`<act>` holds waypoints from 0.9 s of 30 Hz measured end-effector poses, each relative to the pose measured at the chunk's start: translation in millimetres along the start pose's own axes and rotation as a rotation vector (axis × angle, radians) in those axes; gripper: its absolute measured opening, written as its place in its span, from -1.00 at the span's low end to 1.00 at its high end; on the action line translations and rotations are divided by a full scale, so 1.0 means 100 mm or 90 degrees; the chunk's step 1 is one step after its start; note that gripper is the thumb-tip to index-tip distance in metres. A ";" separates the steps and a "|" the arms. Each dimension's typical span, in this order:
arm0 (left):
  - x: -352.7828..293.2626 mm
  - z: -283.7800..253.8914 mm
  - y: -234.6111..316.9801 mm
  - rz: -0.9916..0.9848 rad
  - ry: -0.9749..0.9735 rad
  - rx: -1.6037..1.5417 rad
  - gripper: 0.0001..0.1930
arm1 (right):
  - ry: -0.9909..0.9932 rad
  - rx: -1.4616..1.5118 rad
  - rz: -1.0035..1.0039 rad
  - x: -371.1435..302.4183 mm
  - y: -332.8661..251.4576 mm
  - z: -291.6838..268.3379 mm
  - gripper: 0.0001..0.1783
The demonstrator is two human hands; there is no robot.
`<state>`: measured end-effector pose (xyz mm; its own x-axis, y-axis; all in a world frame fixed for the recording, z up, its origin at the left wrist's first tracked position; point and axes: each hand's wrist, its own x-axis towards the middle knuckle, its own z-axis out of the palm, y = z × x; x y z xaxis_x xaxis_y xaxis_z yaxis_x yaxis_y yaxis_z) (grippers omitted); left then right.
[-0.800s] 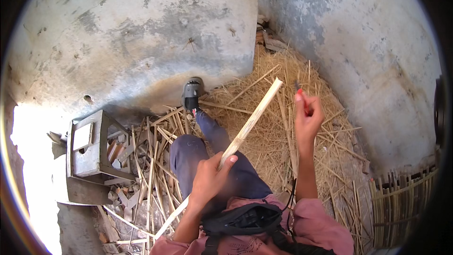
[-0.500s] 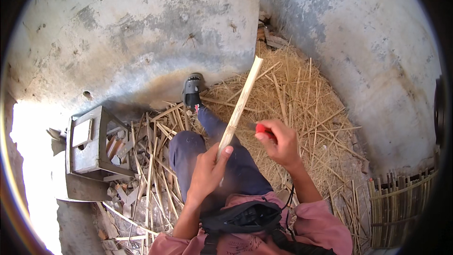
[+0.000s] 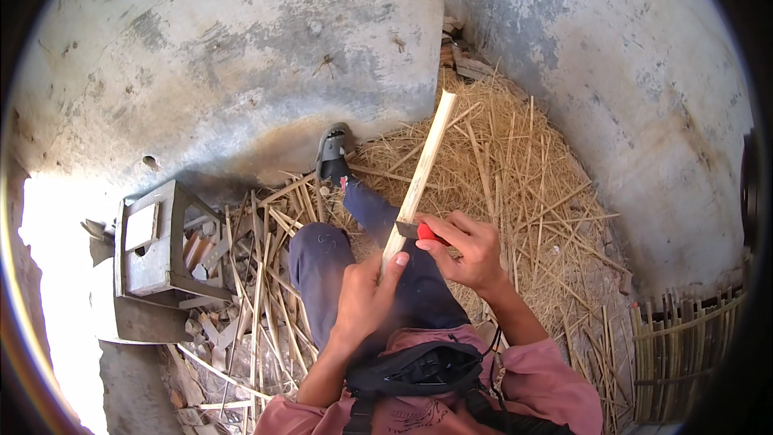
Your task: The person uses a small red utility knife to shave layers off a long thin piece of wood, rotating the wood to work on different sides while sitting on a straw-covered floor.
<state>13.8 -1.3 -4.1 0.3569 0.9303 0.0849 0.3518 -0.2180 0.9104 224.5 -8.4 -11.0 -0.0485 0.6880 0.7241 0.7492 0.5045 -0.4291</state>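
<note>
Worn plaster walls behind a straw-strewn floor. Pale split strip at centre, slanting to the far side, gripped low in the left hand. Red-handled blade, clasped in the right hand, brought inward from the right and now across the strip: apparently working contact in place of reach. To the left, box-like frame; near right, slatted panel.

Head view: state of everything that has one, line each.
Left hand: closed around pale strip
Right hand: gripping red-handled tool
Pale strip: tilted, upper end free
Red-handled tool: blade against strip, apparently touching
Black waist bag: appears open
Straw-like pile: loose, heaped
Grey shoe: worn
</note>
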 end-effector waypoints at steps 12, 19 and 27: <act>-0.08 0.03 -0.14 -0.033 0.046 0.079 -0.58 | 0.008 -0.058 0.020 0.16 0.13 0.01 -0.66; -0.18 0.02 -0.28 -0.049 0.048 0.092 -0.54 | 0.064 0.000 0.071 0.37 0.48 0.13 -0.68; -0.20 -0.02 -0.24 -0.063 0.067 0.077 -0.57 | 0.052 -0.075 0.046 0.42 0.47 0.27 -0.68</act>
<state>-3.7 -13.9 -26.5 0.2257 0.9732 0.0451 0.4842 -0.1522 0.8616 239.9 58.6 -15.9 0.0590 0.6731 0.7372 0.8215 0.3869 -0.4190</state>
